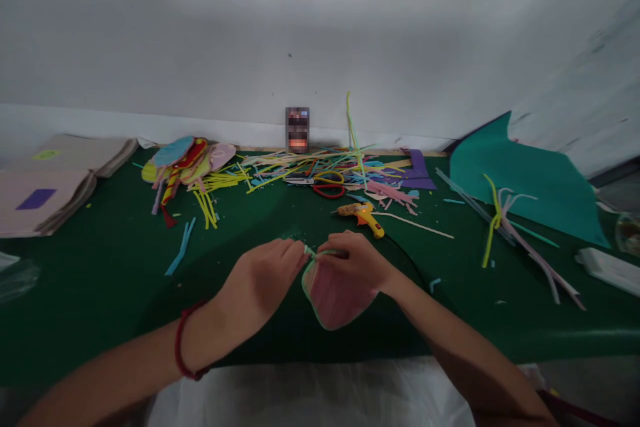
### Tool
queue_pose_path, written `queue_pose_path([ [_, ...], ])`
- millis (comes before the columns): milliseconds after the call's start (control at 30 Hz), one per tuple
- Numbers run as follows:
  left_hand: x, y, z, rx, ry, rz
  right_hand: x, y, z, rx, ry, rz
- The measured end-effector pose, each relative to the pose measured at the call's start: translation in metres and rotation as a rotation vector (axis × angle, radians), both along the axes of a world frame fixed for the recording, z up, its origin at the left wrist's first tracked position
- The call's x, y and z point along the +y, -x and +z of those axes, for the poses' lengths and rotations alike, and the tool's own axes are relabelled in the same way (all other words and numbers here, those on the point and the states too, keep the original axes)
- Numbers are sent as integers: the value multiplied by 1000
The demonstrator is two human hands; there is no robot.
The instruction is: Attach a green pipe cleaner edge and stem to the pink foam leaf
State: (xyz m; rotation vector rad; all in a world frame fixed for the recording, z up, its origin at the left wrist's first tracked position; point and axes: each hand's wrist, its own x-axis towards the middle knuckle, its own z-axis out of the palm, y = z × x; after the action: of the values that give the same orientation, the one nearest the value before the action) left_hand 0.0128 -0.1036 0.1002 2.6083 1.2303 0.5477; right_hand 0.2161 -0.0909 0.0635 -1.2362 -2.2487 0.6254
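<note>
A pink rounded piece (336, 297) with a thin green edge hangs below my hands over the front part of the green table. My right hand (354, 259) is closed on its top, fingers bent around the green-edged neck. Just left of it, my left hand (267, 273) pinches the pale green twisted end (309, 251) at the neck of the same piece. The fingertips of both hands are close together. A yellow glue gun (367, 217) lies just beyond my right hand, its nozzle pointing left.
Scissors (329, 190) and many coloured strips (310, 163) lie along the back of the green table (115, 293). Finished-looking coloured shapes (183, 157) and stacked pale sheets (45, 197) are at left. Teal sheet (525, 177), bundled strips (530, 250) and a white bar (610, 267) are at right.
</note>
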Motion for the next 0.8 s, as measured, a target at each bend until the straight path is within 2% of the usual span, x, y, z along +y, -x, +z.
queue_pose_path([
  [33,-6,3,-6,-57,25,36,-1,-2,0,59,-11,-35],
  [100,-10,9,-20,-200,187,109,-6,-6,-1,163,-42,-39],
  [167,-2,12,-35,-360,415,125,-11,-8,-3,231,-81,44],
  [267,23,10,-49,-498,676,31,-16,-6,-6,260,-105,239],
  [333,40,7,-45,-448,742,-60,-16,-4,-5,212,-72,329],
  [433,52,2,-25,-230,600,-212,-12,-1,-2,50,7,380],
  [533,45,-2,-7,68,158,-309,-6,1,0,-107,36,311],
  [600,33,-4,-6,166,-124,-305,-4,1,-1,-156,8,179],
  [633,27,-4,-8,173,-214,-280,-3,2,-2,-156,-18,102],
  [700,15,-2,-17,102,-261,-189,-4,2,-5,-115,-80,-30],
  [733,11,-1,-23,28,-217,-123,-5,2,-7,-75,-118,-76],
  [800,9,3,-35,-154,-10,7,-8,2,-9,12,-195,-118],
])
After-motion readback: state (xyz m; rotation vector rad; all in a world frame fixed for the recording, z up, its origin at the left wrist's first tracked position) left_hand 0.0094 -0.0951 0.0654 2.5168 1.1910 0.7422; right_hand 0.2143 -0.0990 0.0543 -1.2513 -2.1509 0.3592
